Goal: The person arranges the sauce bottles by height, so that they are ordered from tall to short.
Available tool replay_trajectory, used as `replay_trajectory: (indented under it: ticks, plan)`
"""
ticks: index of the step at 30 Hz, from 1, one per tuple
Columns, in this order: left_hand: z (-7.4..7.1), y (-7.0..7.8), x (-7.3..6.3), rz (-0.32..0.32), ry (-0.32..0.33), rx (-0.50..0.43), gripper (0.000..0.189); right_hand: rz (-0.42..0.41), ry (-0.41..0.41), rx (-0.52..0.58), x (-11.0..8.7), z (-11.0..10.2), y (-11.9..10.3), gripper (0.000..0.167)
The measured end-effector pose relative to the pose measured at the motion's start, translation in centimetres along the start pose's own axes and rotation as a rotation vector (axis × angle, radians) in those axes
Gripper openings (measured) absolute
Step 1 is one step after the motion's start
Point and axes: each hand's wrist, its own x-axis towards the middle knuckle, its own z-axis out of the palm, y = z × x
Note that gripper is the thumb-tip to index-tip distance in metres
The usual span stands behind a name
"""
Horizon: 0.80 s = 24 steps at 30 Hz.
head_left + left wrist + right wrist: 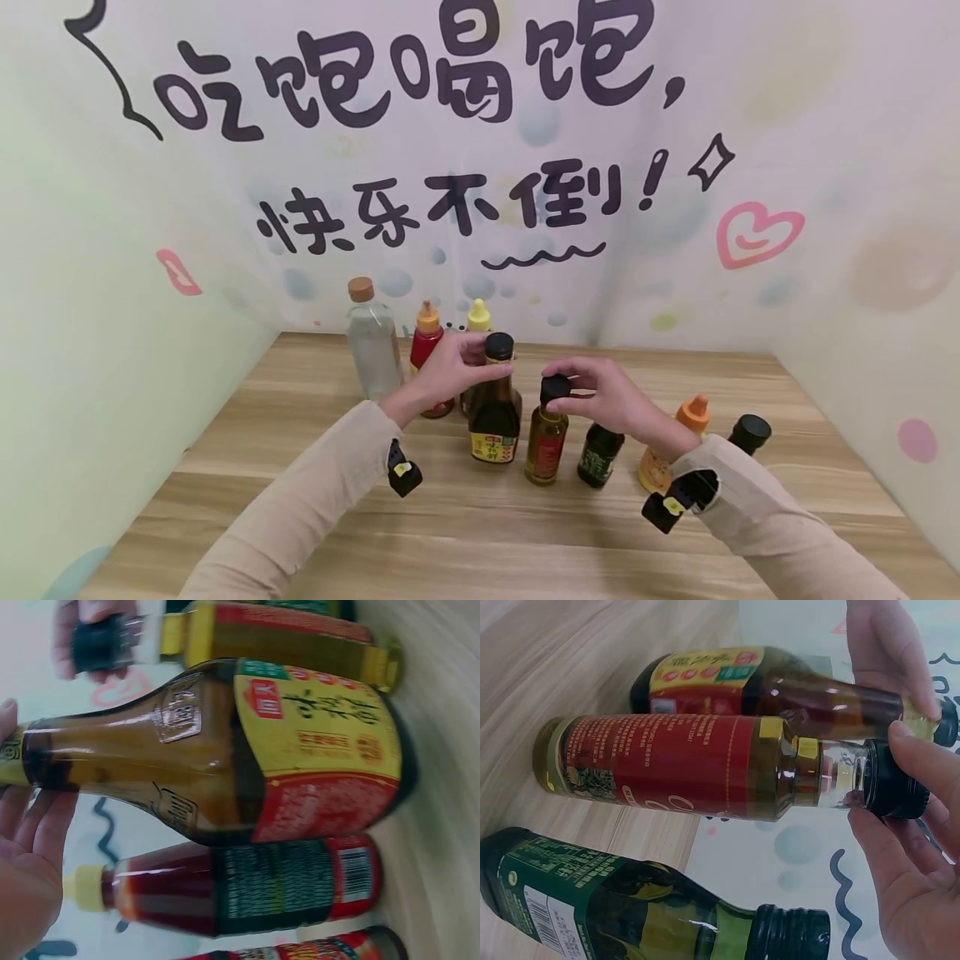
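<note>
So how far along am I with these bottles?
Looks done: the clear bottle and green bottle stand upright, unheld. In hand: your left hand grips the dark sauce bottle; your right hand pinches the red-labelled bottle, both near the top. Probably left: settling and releasing those two.

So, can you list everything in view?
clear bottle: 1, colourless with brown cap, far left
red bottle: 1, red, beside clear bottle
sauce bottle: 1, brown, middle
yellow-capped bottle: 1, dark red, behind sauce bottle
oil bottle: 1, golden, right of sauce bottle
green bottle: 1, green, right of oil bottle
orange-capped bottle: 1, yellowish, right of green bottle
black-capped bottle: 1, mostly hidden, far right
table: 1, brown, under bottles
backdrop: 1, white, lettered, behind table
sleeves: 2, beige, on arms
wrist devices: 2, black, on wrists
left hand: 1, bare, holding sauce bottle's neck
right hand: 1, bare, gripping oil bottle's cap
</note>
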Motion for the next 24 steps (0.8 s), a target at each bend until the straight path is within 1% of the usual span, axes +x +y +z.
replay_trajectory:
  ticks: [5, 8, 14, 19, 24]
  plan:
    - [0.8, -0.6, 0.5, 0.011, -0.033, 0.008, 0.031, -0.014, -0.005, -0.001, 0.1, 0.2, -0.1, 0.037]
    - [1.1, -0.7, 0.9, 0.014, -0.032, 0.03, 0.032, -0.017, -0.002, -0.009, 0.1, 0.2, -0.2, 0.037]
    - [1.2, -0.9, 1.7, 0.018, -0.004, 0.031, 0.033, -0.02, -0.003, -0.021, 0.1, 0.2, -0.4, 0.038]
    - [1.4, -1.1, 2.6, -0.019, 0.015, 0.052, 0.033, -0.023, -0.002, -0.02, 0.1, 0.1, -0.5, 0.037]
    - [2.0, -1.4, 3.4, -0.009, 0.051, 0.067, 0.032, -0.02, 0.0, -0.022, 0.0, 0.0, -0.4, 0.038]
